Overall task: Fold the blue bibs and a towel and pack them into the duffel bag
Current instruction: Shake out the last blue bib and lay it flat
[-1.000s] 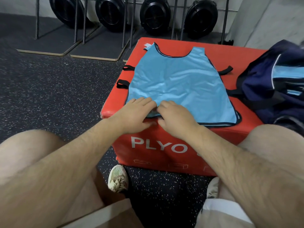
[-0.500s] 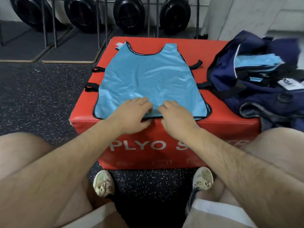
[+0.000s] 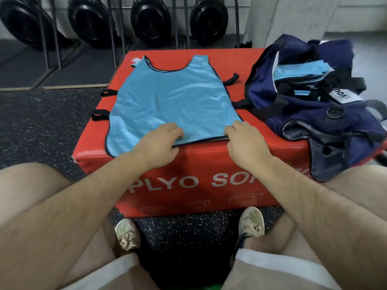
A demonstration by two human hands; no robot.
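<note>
bib (image 3: 173, 101) flat on red box (image 3: 209, 164) | left hand (image 3: 159, 143) fingers curled on bib's near hem | right hand (image 3: 245, 141) fingers pinch hem's right corner | bag (image 3: 303, 114) on box's right end, folded bibs (image 3: 297, 72) inside

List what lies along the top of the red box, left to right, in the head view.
Black side straps → blue bib with left hand and right hand on its near hem → navy duffel bag.

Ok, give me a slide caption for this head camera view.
Both hands hold the near hem of a blue bib spread on a red plyo box, beside a duffel bag with folded bibs.
</note>
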